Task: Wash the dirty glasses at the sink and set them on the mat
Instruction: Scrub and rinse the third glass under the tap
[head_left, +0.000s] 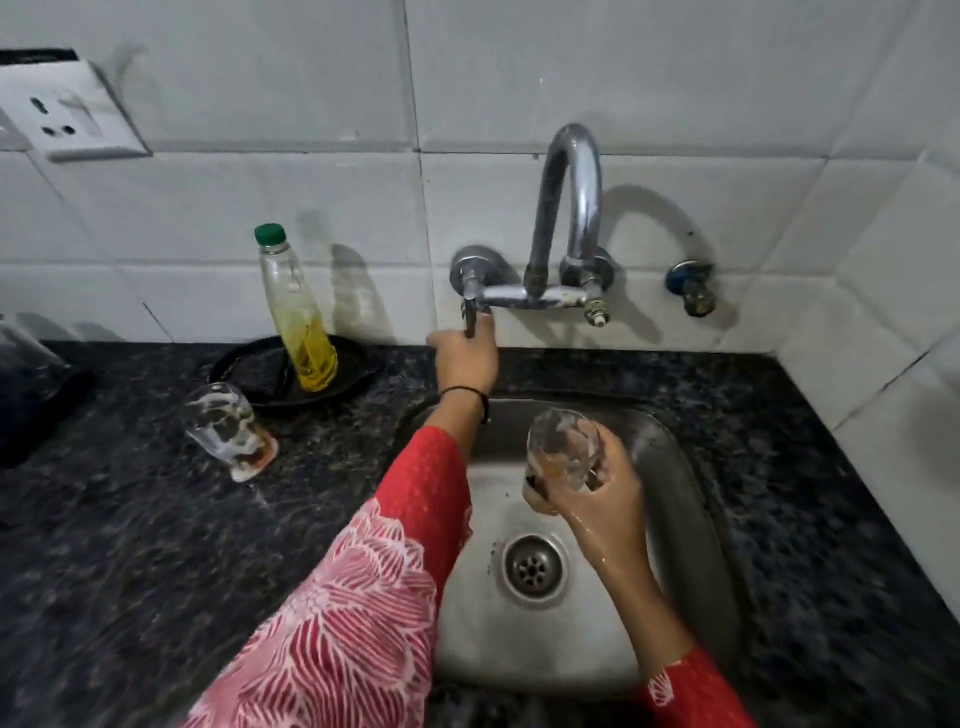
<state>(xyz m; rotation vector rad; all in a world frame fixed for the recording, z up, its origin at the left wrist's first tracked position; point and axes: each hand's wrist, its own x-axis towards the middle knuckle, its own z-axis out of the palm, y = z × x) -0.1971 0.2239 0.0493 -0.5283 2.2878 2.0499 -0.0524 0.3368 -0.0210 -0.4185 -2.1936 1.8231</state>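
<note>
- My left hand is reached out to the tap handle on the wall, fingers closed around it. There's a thin black band on that wrist.
- My right hand is wrapped around a dirty glass, holding it tilted over the sink, above the drain. It's got orange gunk near the bottom, and my hand's wet.
- Can't see any water coming out of the spout.
- Off to the left of my left arm, a second dirty glass stands on the dark speckled table, with white streaks and orange residue.
- Just behind that glass there's a bottle of yellow liquid with a green cap, standing in a black dish.
</note>
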